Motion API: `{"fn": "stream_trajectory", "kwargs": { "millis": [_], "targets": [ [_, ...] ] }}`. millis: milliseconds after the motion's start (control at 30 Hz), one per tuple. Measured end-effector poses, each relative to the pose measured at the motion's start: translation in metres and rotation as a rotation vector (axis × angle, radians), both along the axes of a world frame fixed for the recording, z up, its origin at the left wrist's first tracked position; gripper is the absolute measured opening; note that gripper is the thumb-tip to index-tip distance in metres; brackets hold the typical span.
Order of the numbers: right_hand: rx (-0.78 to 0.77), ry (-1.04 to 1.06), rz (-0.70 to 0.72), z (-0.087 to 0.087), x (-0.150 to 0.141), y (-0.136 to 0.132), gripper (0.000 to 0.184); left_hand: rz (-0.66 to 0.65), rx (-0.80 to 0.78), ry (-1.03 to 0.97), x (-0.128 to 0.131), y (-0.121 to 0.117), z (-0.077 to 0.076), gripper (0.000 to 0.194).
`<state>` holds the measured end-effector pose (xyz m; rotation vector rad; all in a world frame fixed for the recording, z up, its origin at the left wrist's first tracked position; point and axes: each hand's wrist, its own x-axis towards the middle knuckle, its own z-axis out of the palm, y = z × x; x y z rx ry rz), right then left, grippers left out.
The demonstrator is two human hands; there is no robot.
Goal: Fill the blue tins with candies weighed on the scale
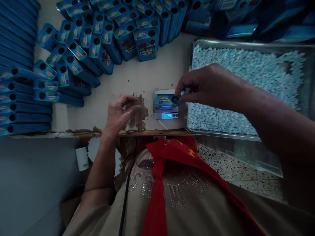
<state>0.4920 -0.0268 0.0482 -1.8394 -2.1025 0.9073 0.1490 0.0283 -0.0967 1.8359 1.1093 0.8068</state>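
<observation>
Pale blue candies (187,89) were pinched in the person's right hand (205,83), thumb and fingertips clamped on them right by the round, dark opening of a small blue box (163,99). I could read CARAMELO MACIZO on that box, though the words faced upside down to the person. It was on a white scale (175,115) whose display glowed bright blue; the figures were blurred out. The left hand (120,111) was just to the left of the scale, over a brown, worn patch of the counter (167,67), its thumb and fingers apart; whether it touched the surface, I couldn't tell.

To the right, close beside the scale, a clear tray (221,134) held a wide bed of the same candies, with a bare spot near its far right corner. Beyond the hands, a crowd of standing boxes (147,46) spread across the counter in loose rows, dark round holes in their tops. The two nearest the middle carried CARAMELO MACIZO in white capitals. More boxes lay in stacks (17,36) along the left side. At the far right were glossy blue packs (241,31), too dim to read. The person's beige shirt (147,183) bore glittering letters, partly covered by a red cloth (157,190) with yellow marks.
</observation>
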Motion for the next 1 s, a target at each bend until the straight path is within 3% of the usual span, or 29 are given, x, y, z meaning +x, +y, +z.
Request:
{"fn": "stream_trajectory", "kwargs": {
  "millis": [133, 367, 500, 767, 1000],
  "targets": [
    [0.057, -0.101, 0.06, 0.0, -0.011, -0.001, 0.027, 0.02, -0.006, -0.005, -0.004, -0.001, -0.004, 0.021],
    [0.139, -0.243, 0.074, -0.003, -0.014, -0.007, 0.017, 0.019, -0.005, 0.0, -0.014, -0.003, -0.01, 0.021],
    [0.181, -0.279, 0.113, -0.006, -0.015, -0.01, 0.02, 0.02, -0.013, -0.009, -0.018, -0.005, -0.014, 0.022],
    [0.248, -0.231, 0.109, -0.009, -0.014, -0.014, 0.025, -0.003, -0.009, -0.021, -0.021, -0.006, -0.021, 0.03],
    [0.222, -0.14, 0.073, -0.008, 0.003, -0.011, 0.018, -0.017, 0.023, -0.047, -0.014, -0.004, -0.023, 0.02]
  ]
}}
